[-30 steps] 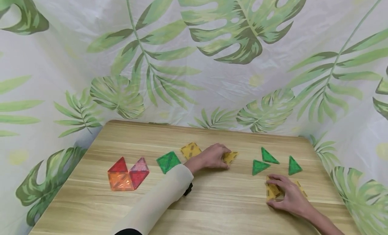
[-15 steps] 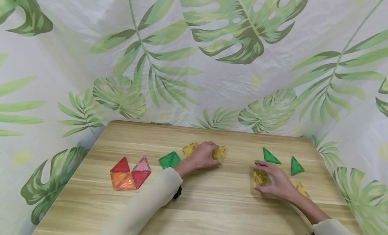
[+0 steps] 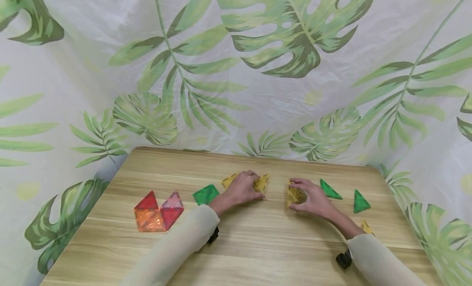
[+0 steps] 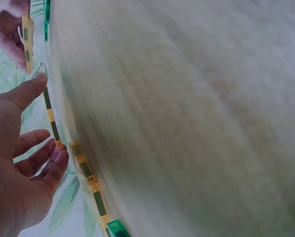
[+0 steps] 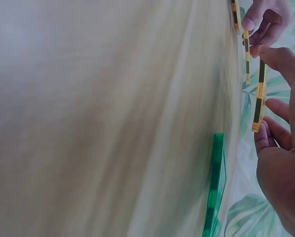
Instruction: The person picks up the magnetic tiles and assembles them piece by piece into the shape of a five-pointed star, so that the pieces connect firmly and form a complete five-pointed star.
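My left hand [image 3: 241, 188] holds a yellow triangular magnetic tile [image 3: 262, 183] between thumb and fingers, just right of the yellow tiles [image 3: 228, 180] that the hand partly covers. In the left wrist view that held tile [image 4: 51, 117] shows edge-on between the fingertips, close over the table. My right hand [image 3: 311, 198] grips another yellow triangular tile [image 3: 293, 194] by its edges, with a gap between it and the left hand's tile. The right wrist view shows this tile [image 5: 260, 94] edge-on, thumb at one end and fingers at the other.
On the wooden table [image 3: 258, 245], green triangle tiles [image 3: 330, 190] lie right of the right hand, one partly hidden behind it. A yellow tile [image 3: 366, 227] lies beside the right forearm. Left stand a green square of two triangles [image 3: 206, 194] and a red, pink and orange group [image 3: 150, 219].
My right hand has lifted its yellow tile and moved left and away from me, toward the left hand. The left hand has slid its yellow tile leftward toward the other yellow tiles.
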Available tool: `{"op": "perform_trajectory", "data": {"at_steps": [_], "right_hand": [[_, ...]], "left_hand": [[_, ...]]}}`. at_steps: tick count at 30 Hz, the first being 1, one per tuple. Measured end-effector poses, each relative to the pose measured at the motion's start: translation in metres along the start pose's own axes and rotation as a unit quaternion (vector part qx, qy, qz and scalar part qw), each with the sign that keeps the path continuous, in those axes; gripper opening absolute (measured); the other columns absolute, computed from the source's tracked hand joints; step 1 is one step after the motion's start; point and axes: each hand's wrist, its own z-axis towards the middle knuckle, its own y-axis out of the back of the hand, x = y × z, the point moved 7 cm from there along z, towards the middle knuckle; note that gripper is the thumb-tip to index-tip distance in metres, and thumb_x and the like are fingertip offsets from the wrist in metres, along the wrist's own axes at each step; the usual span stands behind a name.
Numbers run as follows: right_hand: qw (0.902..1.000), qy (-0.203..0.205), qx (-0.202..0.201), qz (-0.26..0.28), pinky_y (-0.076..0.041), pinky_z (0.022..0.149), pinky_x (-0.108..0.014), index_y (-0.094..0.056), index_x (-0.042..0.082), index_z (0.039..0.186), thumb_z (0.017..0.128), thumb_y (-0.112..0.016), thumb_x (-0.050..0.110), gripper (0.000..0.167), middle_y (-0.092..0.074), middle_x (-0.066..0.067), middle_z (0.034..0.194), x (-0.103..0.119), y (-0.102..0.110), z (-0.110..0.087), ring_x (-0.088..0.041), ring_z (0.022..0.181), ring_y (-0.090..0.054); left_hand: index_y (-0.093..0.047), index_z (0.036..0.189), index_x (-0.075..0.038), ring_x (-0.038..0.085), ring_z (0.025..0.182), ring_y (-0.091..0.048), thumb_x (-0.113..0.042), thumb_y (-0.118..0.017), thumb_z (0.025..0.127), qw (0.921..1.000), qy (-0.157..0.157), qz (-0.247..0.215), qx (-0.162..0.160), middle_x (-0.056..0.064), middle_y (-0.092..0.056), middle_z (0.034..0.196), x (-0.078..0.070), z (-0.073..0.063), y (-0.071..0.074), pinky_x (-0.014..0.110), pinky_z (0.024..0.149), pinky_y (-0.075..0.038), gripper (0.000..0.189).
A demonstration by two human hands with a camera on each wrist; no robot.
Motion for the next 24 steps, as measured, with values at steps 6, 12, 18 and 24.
{"op": "perform_trajectory", "data": {"at_steps": [6,12,18,24], "right_hand": [[0.9989,-0.035,0.028,0.016,-0.05,0.108,-0.061,-0.071,-0.001,0.133,0.077,-0.096,0.027,0.067,-0.063,-0.015,0.147,-0.01,-0.015,0.02,-0.043,0.134,-0.058],[0.9972,-0.049,0.046,0.032,-0.048,0.11,-0.06,-0.071,0.001,0.136,0.079,-0.095,0.029,0.068,-0.062,-0.014,0.148,-0.013,-0.024,0.034,-0.042,0.137,-0.057],[0.9956,-0.053,0.059,0.05,-0.047,0.113,-0.057,-0.07,-0.001,0.135,0.079,-0.095,0.027,0.068,-0.062,-0.014,0.148,-0.015,-0.032,0.043,-0.041,0.139,-0.055],[0.9965,-0.041,0.052,0.052,-0.048,0.111,-0.058,-0.072,-0.004,0.132,0.078,-0.097,0.028,0.067,-0.065,-0.017,0.144,-0.013,-0.037,0.047,-0.043,0.136,-0.057]], "left_hand": [[-0.072,0.134,-0.004,0.03,0.12,-0.066,-0.045,-0.089,0.086,0.9996,0.016,0.016,0.015,0.014,-0.068,0.133,0.002,0.002,-0.005,0.041,0.103,-0.056,0.065],[-0.076,0.128,-0.005,0.028,0.12,-0.065,-0.048,-0.088,0.086,0.9992,0.015,0.031,0.02,0.012,-0.068,0.13,0.002,0.003,-0.007,0.04,0.103,-0.056,0.062],[-0.076,0.127,-0.005,0.027,0.12,-0.064,-0.048,-0.09,0.084,0.9992,0.006,0.033,0.019,0.011,-0.069,0.128,0.003,0.005,-0.006,0.039,0.103,-0.056,0.063],[-0.077,0.127,-0.005,0.026,0.12,-0.063,-0.047,-0.091,0.083,0.9992,0.01,0.032,0.021,0.01,-0.069,0.128,0.003,0.007,-0.008,0.039,0.103,-0.055,0.062]]}}
